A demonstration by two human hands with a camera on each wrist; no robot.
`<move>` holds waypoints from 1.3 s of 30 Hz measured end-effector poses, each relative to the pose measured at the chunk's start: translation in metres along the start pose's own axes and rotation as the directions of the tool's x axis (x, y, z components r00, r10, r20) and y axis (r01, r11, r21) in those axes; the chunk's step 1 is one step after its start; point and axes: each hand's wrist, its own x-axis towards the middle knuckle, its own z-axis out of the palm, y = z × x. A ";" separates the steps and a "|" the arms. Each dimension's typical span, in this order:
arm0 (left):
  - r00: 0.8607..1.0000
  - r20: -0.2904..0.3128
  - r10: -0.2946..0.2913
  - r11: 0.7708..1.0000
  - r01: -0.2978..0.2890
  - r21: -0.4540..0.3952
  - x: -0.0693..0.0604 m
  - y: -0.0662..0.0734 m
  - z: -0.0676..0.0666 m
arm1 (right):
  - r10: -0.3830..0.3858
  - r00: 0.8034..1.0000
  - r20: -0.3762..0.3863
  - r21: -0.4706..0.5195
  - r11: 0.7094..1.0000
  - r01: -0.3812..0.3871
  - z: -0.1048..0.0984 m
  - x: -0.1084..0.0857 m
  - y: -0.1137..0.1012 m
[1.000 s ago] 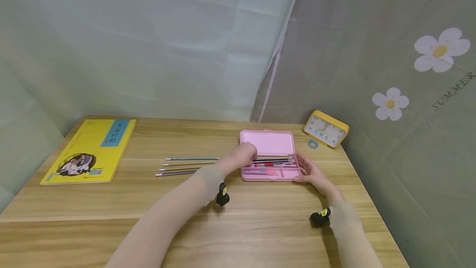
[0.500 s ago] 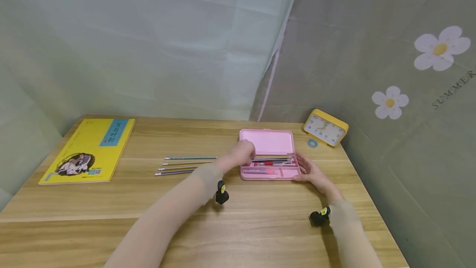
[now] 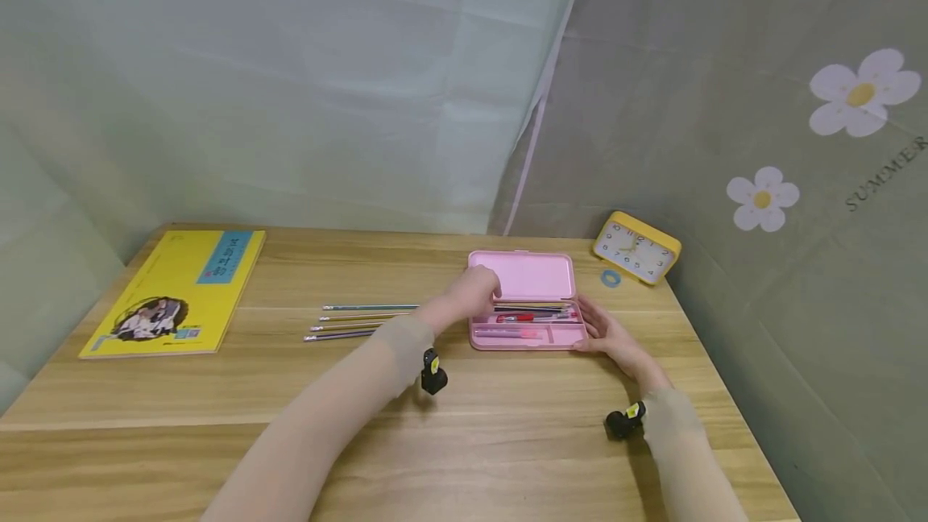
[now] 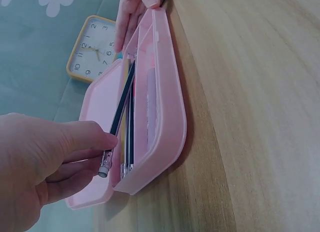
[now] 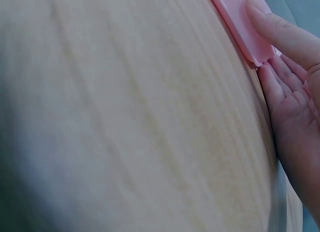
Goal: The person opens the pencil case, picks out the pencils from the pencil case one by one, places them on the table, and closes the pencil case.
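A pink pencil case [image 3: 495, 346] lies with its lid up on the wooden table. Over the case's left end, my left hand [image 3: 473, 292] pinches a dark pencil [image 4: 120, 104] between thumb and fingers, close to its white eraser. The pencil slants, its far part reaching into the long compartment among other pencils and a red pen [image 3: 516, 318]. A pinkish-purple marker [image 4: 151, 104] lies in the front compartment. My right hand [image 3: 612, 341] holds the case's right end, thumb on the near corner [image 5: 257, 22] and fingers along the end wall.
Several pencils [image 3: 370, 316] lie side by side left of the case, partly behind my left forearm. A yellow book [image 3: 174, 292] lies at the far left. At the back right stand a yellow clock [image 3: 636, 249] and a blue ring [image 3: 611, 279]. Curtains hang behind.
My left hand has risen slightly at the case's left end. The right hand and the case stay in place.
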 end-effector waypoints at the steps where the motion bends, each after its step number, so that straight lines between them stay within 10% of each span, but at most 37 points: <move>1: 1.000 0.002 0.000 1.000 0.000 0.000 0.000 0.000 0.000 | 0.000 1.000 -0.001 0.002 1.000 0.000 0.000 0.000 0.000; 13: 1.000 0.020 -0.017 0.997 0.019 -0.077 -0.001 0.000 -0.002 | -0.009 1.000 0.002 0.000 1.000 0.009 -0.002 0.002 0.003; 33: 0.991 -0.124 -0.055 0.959 0.017 -0.284 -0.026 -0.008 -0.011 | 0.010 1.000 -0.014 -0.023 1.000 -0.010 0.000 -0.001 0.000; 39: 0.982 -0.190 0.007 0.957 -0.061 -0.283 -0.042 -0.016 -0.025 | 0.001 1.000 -0.016 -0.013 1.000 -0.001 0.001 -0.002 -0.001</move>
